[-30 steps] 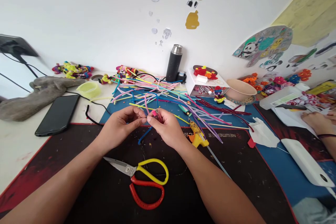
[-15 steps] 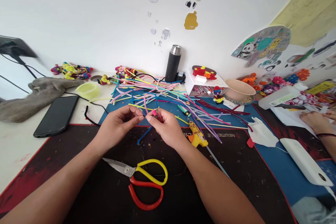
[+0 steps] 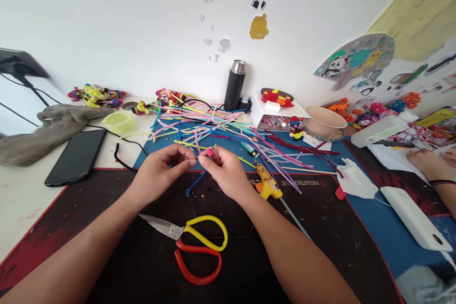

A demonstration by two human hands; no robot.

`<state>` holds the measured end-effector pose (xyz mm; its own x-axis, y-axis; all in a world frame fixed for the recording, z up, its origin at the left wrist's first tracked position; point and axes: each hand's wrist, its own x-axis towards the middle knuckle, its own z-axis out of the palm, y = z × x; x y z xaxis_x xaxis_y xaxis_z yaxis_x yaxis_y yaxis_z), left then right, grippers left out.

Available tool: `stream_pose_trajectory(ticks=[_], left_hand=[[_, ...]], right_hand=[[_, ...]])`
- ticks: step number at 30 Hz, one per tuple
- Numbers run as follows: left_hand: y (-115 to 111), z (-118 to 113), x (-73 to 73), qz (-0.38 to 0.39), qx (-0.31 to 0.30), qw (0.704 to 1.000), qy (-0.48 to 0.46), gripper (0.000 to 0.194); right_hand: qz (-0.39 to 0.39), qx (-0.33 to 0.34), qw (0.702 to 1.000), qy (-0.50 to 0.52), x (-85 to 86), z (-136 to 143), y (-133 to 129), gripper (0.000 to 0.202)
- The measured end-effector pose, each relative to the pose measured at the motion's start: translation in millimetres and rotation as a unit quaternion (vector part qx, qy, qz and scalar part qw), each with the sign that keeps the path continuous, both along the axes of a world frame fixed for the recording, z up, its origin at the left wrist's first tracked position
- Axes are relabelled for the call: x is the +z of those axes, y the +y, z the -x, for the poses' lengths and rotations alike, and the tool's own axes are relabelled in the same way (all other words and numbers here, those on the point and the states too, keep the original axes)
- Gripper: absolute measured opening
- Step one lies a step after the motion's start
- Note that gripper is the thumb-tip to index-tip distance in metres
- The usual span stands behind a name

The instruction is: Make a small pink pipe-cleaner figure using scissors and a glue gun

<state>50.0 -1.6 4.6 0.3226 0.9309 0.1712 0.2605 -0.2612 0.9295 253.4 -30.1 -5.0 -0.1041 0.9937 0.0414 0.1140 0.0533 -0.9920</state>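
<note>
Fingers (image 3: 223, 153) of the right hand (image 3: 231, 173) are clamping a small red piece (image 3: 215, 156) above the mat (image 3: 249, 261); the left hand's (image 3: 164, 167) grip is pressing together just beside it. Slack pinching would be risking a drop. Its pink end is pointing leftward, its half-hidden long axis seemingly slanting palmward.

1. Beyond the scissors (image 3: 200, 248), the right hand (image 3: 228, 172) hides most of a small pink-red piece (image 3: 209, 151); we cannot tell its shape.
2. Also beyond the scissors, whatever the left hand (image 3: 156, 171) pinches is too small for us to name.
3. Far left of the scissors, we see a grey plush thing (image 3: 57, 129) cropped by the frame.
4. Far right of them, we lose another person's forearm (image 3: 444, 191) past the edge.
</note>
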Motion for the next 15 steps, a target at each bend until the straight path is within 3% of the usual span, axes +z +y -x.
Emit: stream_pose_trajectory(ticks=[7, 15], left_hand=[[-0.8, 0.4, -0.1, 0.013, -0.006, 1.000, -0.009, 0.051], [2.7, 5.3, 4.7, 0.024, 0.027, 0.997, -0.063, 0.052]], right_hand=[[-0.009, -0.005, 0.999, -0.031, 2.7, 0.4, -1.4, 0.030], [-0.010, -0.012, 1.000, -0.019, 0.5, -0.5, -1.1, 0.033]])
